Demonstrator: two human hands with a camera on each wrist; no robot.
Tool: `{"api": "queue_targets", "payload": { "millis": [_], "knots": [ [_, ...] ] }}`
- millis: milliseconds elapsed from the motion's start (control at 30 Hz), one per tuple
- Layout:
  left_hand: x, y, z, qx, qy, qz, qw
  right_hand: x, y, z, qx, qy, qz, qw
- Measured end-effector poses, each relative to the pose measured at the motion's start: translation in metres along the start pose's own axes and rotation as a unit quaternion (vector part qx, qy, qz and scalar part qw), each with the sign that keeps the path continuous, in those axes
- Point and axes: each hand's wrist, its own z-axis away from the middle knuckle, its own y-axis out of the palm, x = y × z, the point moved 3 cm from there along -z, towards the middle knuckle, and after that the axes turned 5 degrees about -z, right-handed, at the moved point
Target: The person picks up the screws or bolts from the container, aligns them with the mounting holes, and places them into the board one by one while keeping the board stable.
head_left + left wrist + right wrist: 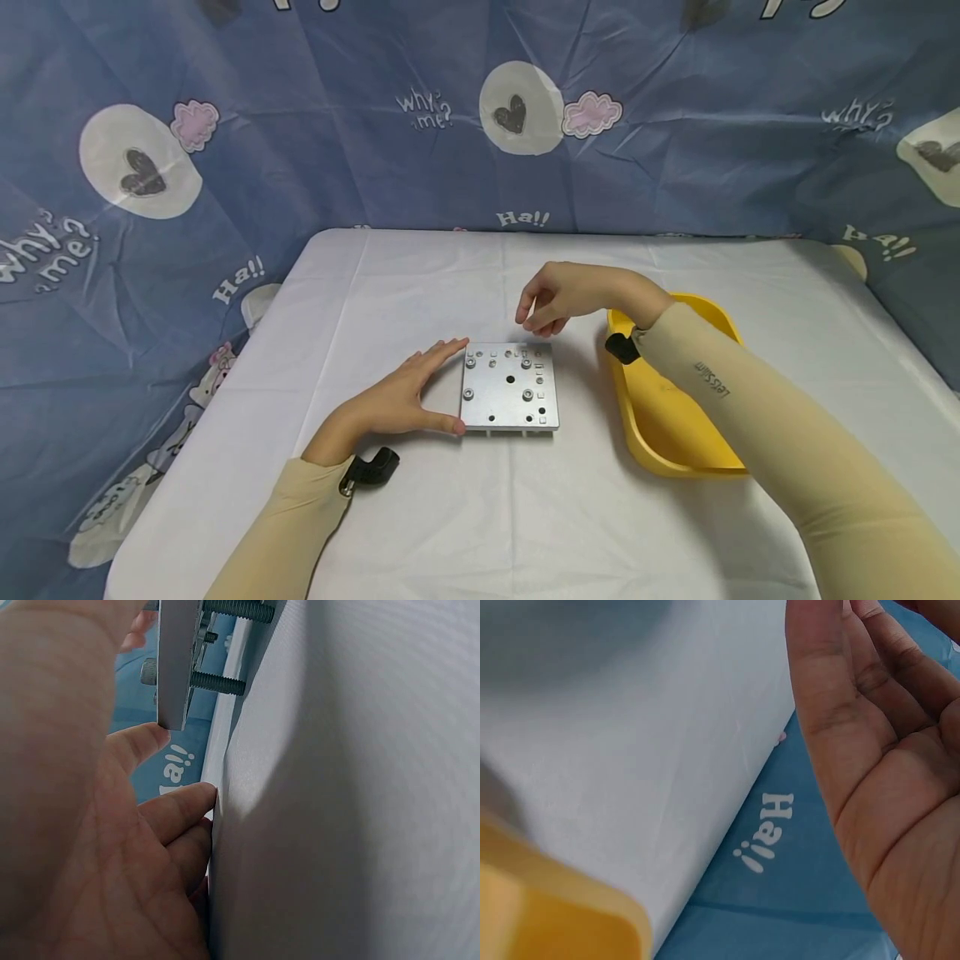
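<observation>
A flat silver metal plate (502,404) with holes and several socket-head screws lies near the middle of the table. In the left wrist view, threaded screw shanks (217,682) stick out from its underside, between it and the tablecloth. My left hand (397,400) spans the plate's left side, thumb at the front corner and a finger at the back corner, both fairly straight. Past the plate's back edge, my right hand (562,296) hovers with fingers loosely bent downward; nothing shows between them. The right wrist view cuts off its fingertips.
A yellow plastic bin (637,433) stands to the right of the plate, partly under my right forearm. White cloth (420,533) covers the table. Behind its far edge hangs a blue printed curtain (420,183). Black wrist cameras (378,467) are on both wrists.
</observation>
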Motion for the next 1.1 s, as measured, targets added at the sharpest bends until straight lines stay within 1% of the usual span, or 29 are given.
{"api": "queue_targets", "payload": {
  "millis": [100,333,567,667,1100],
  "knots": [
    [-0.003,-0.001,0.001,-0.001,0.003,0.001,1.0000,-0.005,-0.002,0.004,-0.003,-0.004,-0.004,1.000],
    [-0.002,0.001,0.000,0.000,-0.001,-0.002,1.0000,-0.015,-0.006,0.015,-0.008,-0.007,-0.013,1.000],
    [-0.002,0.002,0.001,0.000,-0.006,-0.005,1.0000,-0.025,-0.010,0.025,-0.021,-0.008,-0.020,1.000],
    [-0.003,0.002,0.000,-0.001,-0.003,-0.007,1.0000,-0.029,-0.012,0.030,-0.027,-0.009,-0.024,0.999],
    [-0.001,0.004,0.000,0.000,-0.005,-0.006,1.0000,-0.047,-0.021,0.053,-0.046,0.000,-0.035,0.998]
  ]
}}
